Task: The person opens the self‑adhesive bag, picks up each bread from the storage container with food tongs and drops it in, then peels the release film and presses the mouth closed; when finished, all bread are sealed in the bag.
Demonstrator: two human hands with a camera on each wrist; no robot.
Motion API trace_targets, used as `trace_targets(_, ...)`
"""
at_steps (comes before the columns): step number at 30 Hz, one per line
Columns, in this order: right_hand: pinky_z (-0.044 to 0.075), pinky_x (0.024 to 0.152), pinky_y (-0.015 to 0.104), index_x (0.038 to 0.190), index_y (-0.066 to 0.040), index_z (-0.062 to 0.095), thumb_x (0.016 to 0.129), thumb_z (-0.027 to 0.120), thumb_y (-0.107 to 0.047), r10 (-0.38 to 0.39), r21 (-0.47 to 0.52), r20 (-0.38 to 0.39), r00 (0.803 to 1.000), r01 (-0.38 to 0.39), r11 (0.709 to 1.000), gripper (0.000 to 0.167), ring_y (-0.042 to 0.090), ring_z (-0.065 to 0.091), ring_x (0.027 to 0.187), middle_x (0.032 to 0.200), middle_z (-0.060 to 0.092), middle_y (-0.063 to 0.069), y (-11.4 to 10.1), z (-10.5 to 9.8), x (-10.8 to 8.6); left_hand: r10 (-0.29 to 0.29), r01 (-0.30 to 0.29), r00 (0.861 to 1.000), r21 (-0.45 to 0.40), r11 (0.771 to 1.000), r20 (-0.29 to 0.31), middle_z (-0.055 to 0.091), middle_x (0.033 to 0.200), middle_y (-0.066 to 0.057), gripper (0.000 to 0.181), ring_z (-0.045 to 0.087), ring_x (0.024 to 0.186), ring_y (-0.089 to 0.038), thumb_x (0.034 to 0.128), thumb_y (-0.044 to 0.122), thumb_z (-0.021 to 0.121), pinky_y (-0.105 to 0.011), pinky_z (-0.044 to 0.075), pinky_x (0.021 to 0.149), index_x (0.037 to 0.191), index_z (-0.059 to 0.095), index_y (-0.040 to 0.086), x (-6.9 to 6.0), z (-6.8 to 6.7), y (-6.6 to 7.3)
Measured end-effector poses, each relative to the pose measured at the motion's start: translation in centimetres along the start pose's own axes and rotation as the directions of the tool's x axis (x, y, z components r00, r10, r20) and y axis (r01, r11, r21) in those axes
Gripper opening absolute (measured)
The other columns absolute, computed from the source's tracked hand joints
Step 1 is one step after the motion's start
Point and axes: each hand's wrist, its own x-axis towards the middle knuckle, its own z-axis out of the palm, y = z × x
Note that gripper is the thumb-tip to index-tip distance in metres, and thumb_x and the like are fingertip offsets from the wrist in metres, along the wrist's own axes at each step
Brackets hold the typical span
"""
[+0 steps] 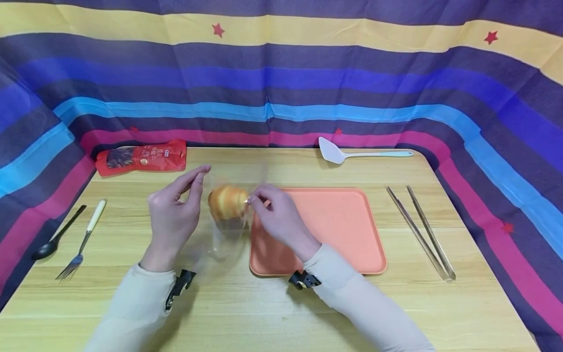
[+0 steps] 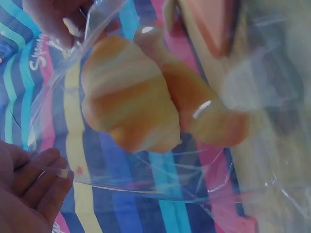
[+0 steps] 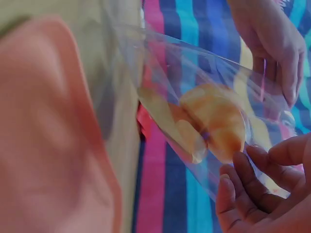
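A clear plastic bag (image 1: 226,242) hangs upright between my hands, above the table to the left of the pink tray. Inside it sits a golden croissant (image 2: 129,97). Beside the croissant lies a glossy brown drumstick-shaped piece (image 2: 204,109), seen through the plastic in the left wrist view. My left hand (image 1: 173,217) pinches the bag's upper edge on the left side with thumb and fingers. On the opposite side my right hand (image 1: 286,217) pinches the edge, its fingertips close to the croissant. The plastic's transparency makes the bag's outline hard to follow in the head view.
The pink tray (image 1: 325,230) lies under and beside my right hand. Metal tongs (image 1: 422,232) are at the right, a white spatula (image 1: 343,154) at the back. A red food pouch (image 1: 142,157) lies back left, with a black spoon (image 1: 57,234) and a fork (image 1: 83,239) at the left.
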Motion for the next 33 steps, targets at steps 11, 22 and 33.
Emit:
trace_targets(11,0.054,0.072,0.026,0.093,-0.007,0.070,0.099,0.056,-0.012,-0.125,-0.159,-0.130,0.984,0.104,0.982,0.016,0.010,0.059,0.083,0.091,0.063,-0.002,-0.5,-5.0,0.6,-0.019,0.009,0.998,-0.149,0.989,-0.066,0.073,0.101,-0.009,0.016,0.072,0.084,-0.025,0.0905,-0.005,0.067,-0.020,0.054,0.080,0.105,0.074,-0.004,1.0,3.0,2.9)
trace_targets(22,0.049,0.069,0.030,0.094,-0.005,0.070,0.098,0.058,-0.007,-0.268,-0.254,-0.215,0.939,0.211,0.944,0.013,0.013,0.055,0.083,0.094,0.062,0.000,-1.4,-9.0,0.3,-0.019,-0.038,0.987,-0.340,0.940,-0.162,0.073,0.099,-0.013,0.012,0.072,0.087,-0.029,0.0875,-0.008,0.068,-0.030,0.058,0.075,0.098,0.073,-0.009,0.8,5.5,5.0)
trace_targets(33,0.049,0.079,0.032,0.088,-0.004,0.067,0.099,0.056,-0.005,-0.273,-0.098,-0.268,0.924,0.256,0.962,0.015,0.017,0.055,0.085,0.088,0.060,0.002,-1.3,-10.1,-0.9,0.053,-0.089,0.994,-0.403,0.911,-0.101,0.073,0.101,-0.014,0.017,0.070,0.093,-0.028,0.0926,0.006,0.067,-0.034,0.058,0.080,0.100,0.071,-0.009,-0.3,6.2,5.6)
